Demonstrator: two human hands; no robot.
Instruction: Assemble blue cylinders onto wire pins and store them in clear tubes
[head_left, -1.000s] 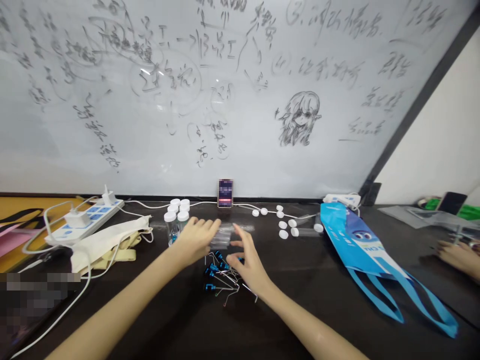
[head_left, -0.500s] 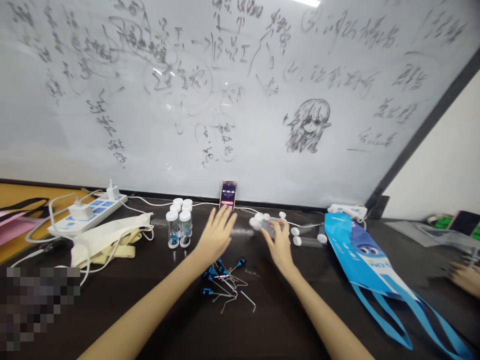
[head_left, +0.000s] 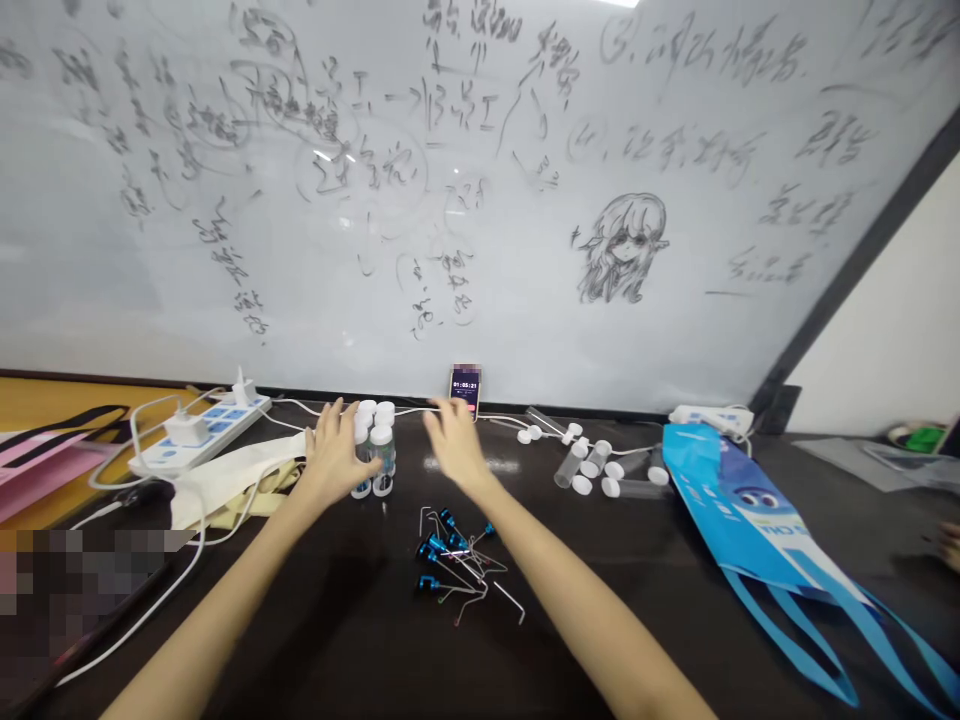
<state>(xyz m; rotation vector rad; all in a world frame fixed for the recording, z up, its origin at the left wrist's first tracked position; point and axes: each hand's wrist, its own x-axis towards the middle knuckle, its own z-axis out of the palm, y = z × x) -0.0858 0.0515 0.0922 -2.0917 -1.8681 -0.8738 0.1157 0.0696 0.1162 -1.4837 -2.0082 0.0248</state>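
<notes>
My left hand point(head_left: 335, 452), fingers apart, is at the left side of a group of clear tubes with white caps point(head_left: 382, 460). These tubes stand upright and hold small blue and dark pieces. To their right hovers my right hand point(head_left: 457, 443), fingers spread and nothing visible in it. Nearer to me lies a pile of blue and black parts with thin wires point(head_left: 450, 545). A bent metal hex key point(head_left: 511, 602) rests by the pile. Farther right, several clear tubes point(head_left: 571, 464) lie on their sides among loose white caps point(head_left: 581, 485).
A phone point(head_left: 465, 392) showing a timer leans on the whiteboard point(head_left: 510, 250). At left are a power strip point(head_left: 217, 425), cables and a cream cloth bag point(head_left: 225, 480). A blue bag point(head_left: 739, 530) with long straps lies at right. Part of another person's hand point(head_left: 951, 545) shows at the right edge.
Both hands have moved left: my left hand to the standing tubes, my right hand away from the tubes at right, which now lie on the table. The view has shifted slightly.
</notes>
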